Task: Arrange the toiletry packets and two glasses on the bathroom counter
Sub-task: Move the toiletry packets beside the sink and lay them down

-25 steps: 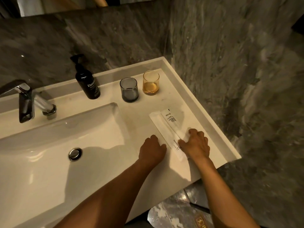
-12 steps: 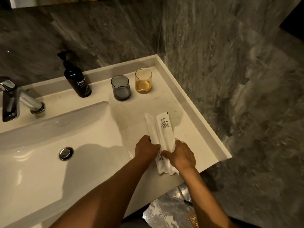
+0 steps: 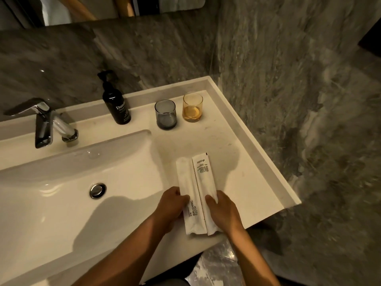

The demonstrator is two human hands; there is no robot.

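Two long white toiletry packets lie side by side on the white counter (image 3: 243,162), to the right of the basin. The left packet (image 3: 188,195) reads "BRUSHING TEETH"; the right packet (image 3: 204,178) has small print near its far end. My left hand (image 3: 171,205) holds the left packet's near left edge. My right hand (image 3: 221,211) presses on the right packet's near end. At the back of the counter stand a grey glass (image 3: 166,114) and an amber glass (image 3: 192,106), close together and upright.
A black pump bottle (image 3: 116,102) stands at the back, left of the glasses. The chrome tap (image 3: 44,124) and the basin (image 3: 61,182) with its drain (image 3: 97,190) fill the left. A marble wall runs along the counter's right rim (image 3: 257,145).
Both packets have been turned from a slant to point straight away from me and squared up side by side. My hands have closed in on their near ends.
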